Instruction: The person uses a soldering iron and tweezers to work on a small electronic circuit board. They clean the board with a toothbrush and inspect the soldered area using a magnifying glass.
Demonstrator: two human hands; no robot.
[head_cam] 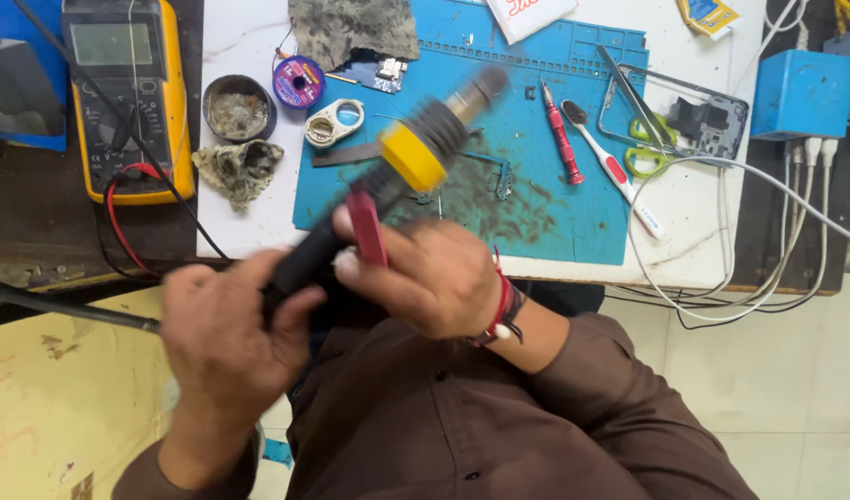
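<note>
Head view, only cam I have. Both hands are up off the worktop [693,241], close to the chest, so the tool sits at eye level for handling rather than over the work.

L hand [226,338]: grip clamped round the rear of the black handle of the hot-air gun [388,181], near where its black cable [64,310] exits; I judge it carries the weight. Tool is angled up and away, metal nozzle [476,93] over the blue silicone mat [536,139], yellow collar mid-body. Nozzle is motion-blurred.

R hand [429,278]: fingers closed on a thin red tool [367,227], pressed against the handle just ahead of the L hand. What kind of tool: can't tell.

On the mat: red screwdriver [562,143], white-and-red toothbrush [614,171], small circuit board [380,72] at top edge. Off the mat, rt: phone frame [698,116] with green-handled scissors [649,148]. Lt: yellow multimeter [129,93], flux tin [239,108], solder-wick spool [298,81]. All within reach, well apart from the hands.
</note>
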